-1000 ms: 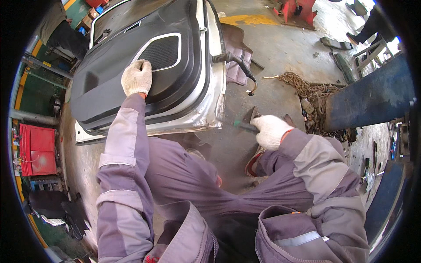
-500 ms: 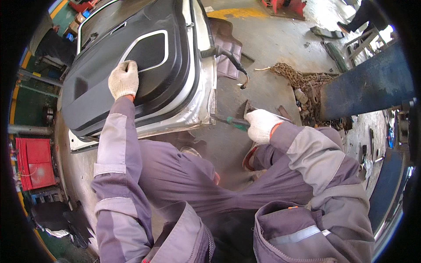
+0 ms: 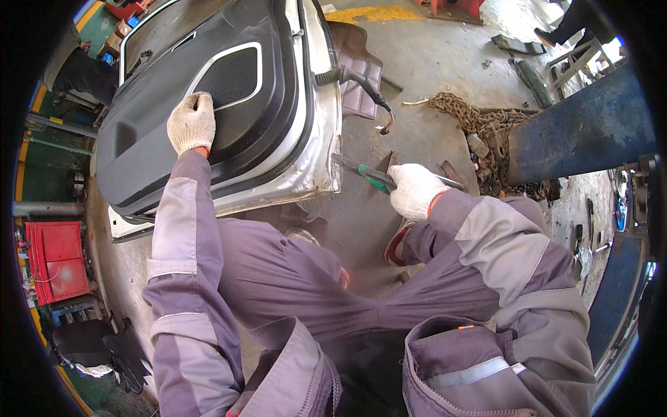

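Note:
A car door (image 3: 316,174) with a black inner trim panel (image 3: 156,142) lies in front of me, to the left. On the panel, at the lower rim of the framed speaker grille (image 3: 233,76), rests my left hand (image 3: 192,125) in a pale knit glove. Its fingers are curled; whatever may be in them is hidden. My right hand (image 3: 415,191), also gloved, is closed round a long grey metal tool (image 3: 358,168) with a green part. The tool's far end reaches the door's right edge; whether it touches cannot be told.
A black wiring harness (image 3: 365,90) hangs from the door's right side. A rusty chain (image 3: 472,115) lies beside a blue steel beam (image 3: 583,125) at right. Left stands a red cabinet (image 3: 59,260). Another person's dark clothing (image 3: 87,73) shows at far left.
The tool's far end has shifted up along the door's right edge, its shaft now slanting more. The left hand keeps its place on the panel. The view has shifted slightly.

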Demonstrator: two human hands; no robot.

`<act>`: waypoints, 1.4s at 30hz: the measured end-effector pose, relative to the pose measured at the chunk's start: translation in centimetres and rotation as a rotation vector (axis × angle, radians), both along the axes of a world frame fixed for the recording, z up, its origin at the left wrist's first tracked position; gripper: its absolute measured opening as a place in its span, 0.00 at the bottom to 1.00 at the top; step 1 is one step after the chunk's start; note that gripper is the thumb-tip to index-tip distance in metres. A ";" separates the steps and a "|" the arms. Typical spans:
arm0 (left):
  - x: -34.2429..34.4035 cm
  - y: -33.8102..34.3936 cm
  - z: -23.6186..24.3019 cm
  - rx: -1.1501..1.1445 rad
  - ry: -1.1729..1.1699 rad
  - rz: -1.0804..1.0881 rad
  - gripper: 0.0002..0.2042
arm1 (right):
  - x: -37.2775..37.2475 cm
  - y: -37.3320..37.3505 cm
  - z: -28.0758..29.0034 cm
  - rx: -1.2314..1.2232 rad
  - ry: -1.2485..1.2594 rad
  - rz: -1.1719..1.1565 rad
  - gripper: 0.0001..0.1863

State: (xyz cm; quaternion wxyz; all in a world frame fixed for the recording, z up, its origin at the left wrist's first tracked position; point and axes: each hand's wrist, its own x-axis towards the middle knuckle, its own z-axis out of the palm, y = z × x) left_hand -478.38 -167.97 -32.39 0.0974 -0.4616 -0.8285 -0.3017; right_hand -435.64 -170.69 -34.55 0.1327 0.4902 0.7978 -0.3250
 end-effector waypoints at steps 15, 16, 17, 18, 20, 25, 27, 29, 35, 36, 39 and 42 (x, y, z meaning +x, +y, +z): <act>-0.1 0.2 0.0 0.005 -0.021 -0.008 0.19 | -0.2 0.1 0.0 -0.024 -0.095 0.055 0.17; 0.0 0.0 0.3 0.004 -0.025 -0.002 0.18 | -0.3 0.2 0.3 -0.024 -0.074 0.035 0.17; 0.1 -0.1 0.5 0.004 -0.029 0.005 0.18 | -0.3 0.2 0.7 0.001 -0.043 0.000 0.16; 0.0 -0.1 0.3 0.013 -0.031 -0.004 0.18 | -0.2 0.2 0.8 0.031 -0.019 -0.017 0.16; -0.2 0.2 0.1 0.035 -0.027 -0.023 0.18 | -0.1 0.4 0.9 0.093 0.037 -0.053 0.15; 0.1 0.1 0.3 0.007 0.024 -0.028 0.19 | -0.4 0.4 2.5 0.015 0.226 -0.210 0.13; 0.0 0.1 0.4 0.003 0.009 -0.029 0.19 | -0.1 0.7 1.1 -0.153 0.417 -0.363 0.11; 0.1 0.0 0.4 0.001 -0.005 -0.026 0.19 | -0.2 0.8 1.6 -0.306 0.598 -0.515 0.10; 0.3 -0.1 0.6 0.029 0.001 -0.024 0.18 | 1.0 2.0 4.1 -0.503 0.982 -0.914 0.12; 0.4 -0.3 0.6 0.029 -0.010 -0.031 0.18 | 1.4 2.2 4.6 -0.520 1.040 -0.950 0.10; 1.3 -0.5 1.4 0.028 0.013 -0.076 0.17 | 2.6 2.9 6.4 -0.442 1.231 -1.033 0.08; 0.7 -0.1 1.3 -0.064 0.265 -0.102 0.18 | 5.2 4.8 6.9 -0.556 1.476 -1.177 0.05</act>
